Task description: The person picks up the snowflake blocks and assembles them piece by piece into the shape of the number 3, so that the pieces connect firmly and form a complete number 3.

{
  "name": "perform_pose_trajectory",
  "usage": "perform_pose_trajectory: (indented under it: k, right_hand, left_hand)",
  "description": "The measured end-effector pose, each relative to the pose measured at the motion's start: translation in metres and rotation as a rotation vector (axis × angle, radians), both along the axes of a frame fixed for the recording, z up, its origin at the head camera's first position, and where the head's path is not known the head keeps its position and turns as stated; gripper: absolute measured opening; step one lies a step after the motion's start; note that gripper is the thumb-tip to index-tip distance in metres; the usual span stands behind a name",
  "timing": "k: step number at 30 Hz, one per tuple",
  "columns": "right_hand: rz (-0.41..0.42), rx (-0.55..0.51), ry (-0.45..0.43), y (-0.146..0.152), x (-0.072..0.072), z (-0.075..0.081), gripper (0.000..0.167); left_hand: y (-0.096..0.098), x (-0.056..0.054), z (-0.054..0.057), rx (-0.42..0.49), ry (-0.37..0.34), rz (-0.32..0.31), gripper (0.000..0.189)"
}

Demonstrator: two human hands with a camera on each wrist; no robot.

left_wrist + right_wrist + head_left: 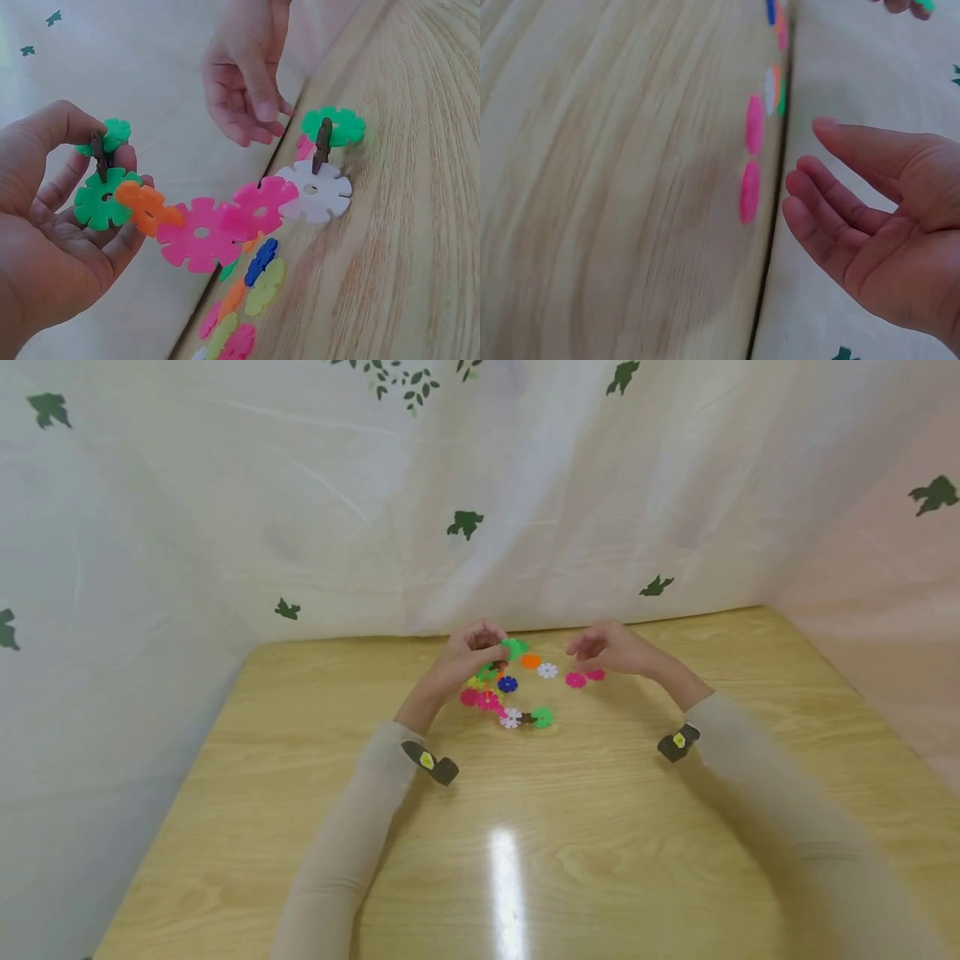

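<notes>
My left hand (pixel 463 662) pinches one end of a chain of flower-shaped plastic discs between thumb and fingers. In the left wrist view the thumb lies at a brown disc (pixel 98 155) slotted between two green ones. From there the chain runs through an orange disc (pixel 148 208), a pink disc (pixel 201 234) and another pink one to a white disc (pixel 315 192). A second brown disc (pixel 322 145) joins the white one to a green disc (pixel 334 127) at the far end. My right hand (pixel 889 217) holds nothing, its fingers loosely bent near two loose pink discs (pixel 754 126).
Loose discs lie towards the back of the wooden table (pixel 585 827), among them a blue disc (pixel 507 684), an orange disc (pixel 531 661) and a white disc (pixel 547 670). A pale curtain (pixel 360 543) with leaf-like prints hangs along the table's back edge.
</notes>
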State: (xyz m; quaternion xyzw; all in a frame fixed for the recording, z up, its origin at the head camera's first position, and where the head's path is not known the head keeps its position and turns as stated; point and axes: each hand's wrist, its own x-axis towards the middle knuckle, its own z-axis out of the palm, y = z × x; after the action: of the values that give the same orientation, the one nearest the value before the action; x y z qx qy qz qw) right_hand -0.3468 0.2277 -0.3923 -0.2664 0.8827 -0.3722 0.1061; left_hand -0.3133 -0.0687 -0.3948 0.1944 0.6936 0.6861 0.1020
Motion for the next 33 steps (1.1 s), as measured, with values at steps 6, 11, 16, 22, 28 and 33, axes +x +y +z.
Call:
perform_pose_trajectory:
  k: [6, 11, 16, 22, 28, 33]
  right_hand:
    - [0.042, 0.192, 0.016, 0.02, -0.012, -0.006, 0.03]
    - [0.071, 0.203, 0.014, 0.024, -0.013, -0.013, 0.029]
    - [0.075, 0.176, -0.02, 0.023, -0.009, -0.02, 0.021]
    - [0.042, 0.131, -0.042, 0.021, -0.006, -0.016, 0.02]
    - [-0.022, -0.066, -0.069, 0.005, -0.005, -0.004, 0.018]
    - [-0.091, -0.257, -0.05, -0.026, 0.01, 0.012, 0.02]
  left_hand:
    - [0.0, -0.002, 0.002, -0.004, 0.007, -0.01, 0.009]
    - [0.0, -0.004, -0.002, 0.003, -0.003, -0.013, 0.008]
    - [0.0, -0.002, -0.008, -0.009, -0.034, -0.005, 0.008]
    - [-0.001, -0.001, -0.008, -0.004, -0.028, 0.008, 0.009]
    - [-0.002, -0.003, -0.004, -0.008, -0.027, 0.02, 0.009]
    - [-0.002, -0.005, -0.004, -0.013, -0.032, 0.016, 0.009]
